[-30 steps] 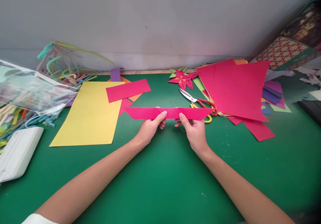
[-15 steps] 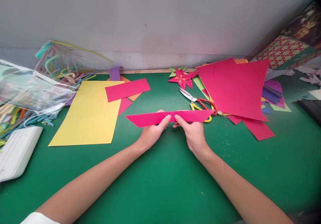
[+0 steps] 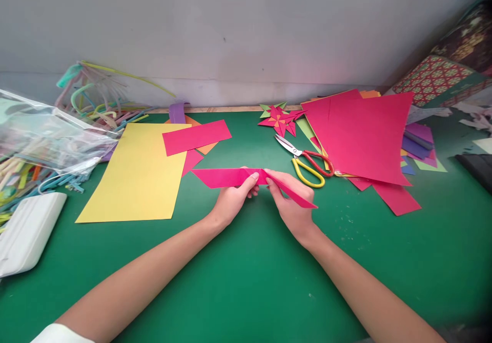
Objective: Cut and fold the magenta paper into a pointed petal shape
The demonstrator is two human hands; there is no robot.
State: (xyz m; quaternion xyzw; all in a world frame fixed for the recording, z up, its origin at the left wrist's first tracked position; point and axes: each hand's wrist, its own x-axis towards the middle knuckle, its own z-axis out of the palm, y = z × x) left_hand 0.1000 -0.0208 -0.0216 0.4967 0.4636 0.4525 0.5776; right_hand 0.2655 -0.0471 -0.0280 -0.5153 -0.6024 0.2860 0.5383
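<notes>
Both forearms stretched over the green mat point(image 3: 246, 281), left hand point(image 3: 230, 202) and right hand point(image 3: 294, 207) pinching the pink strip point(image 3: 223, 177) mid-table, near the scissors point(image 3: 305, 161) (right half now folded down toward me, flat before)

Both hands, left point(image 3: 230, 199) and right point(image 3: 294, 207), meet mid-table, fingers pinched, forearms bare and outstretched.

At the left edge of the frame, the clear plastic bag point(image 3: 49, 133) and the white case point(image 3: 26, 233) below it are cut off. The bag blurs the coloured strips point(image 3: 23, 171) behind it. In the centre, the right hand point(image 3: 294, 207) hides part of the pink paper strip point(image 3: 226, 177). The scissors' point(image 3: 305, 161) red handle slips under the pink sheets point(image 3: 365, 135), which hide most of the coloured sheets point(image 3: 417, 145) beneath. The patterned boxes point(image 3: 442, 79) leave the frame's right edge, softly blurred.
</notes>
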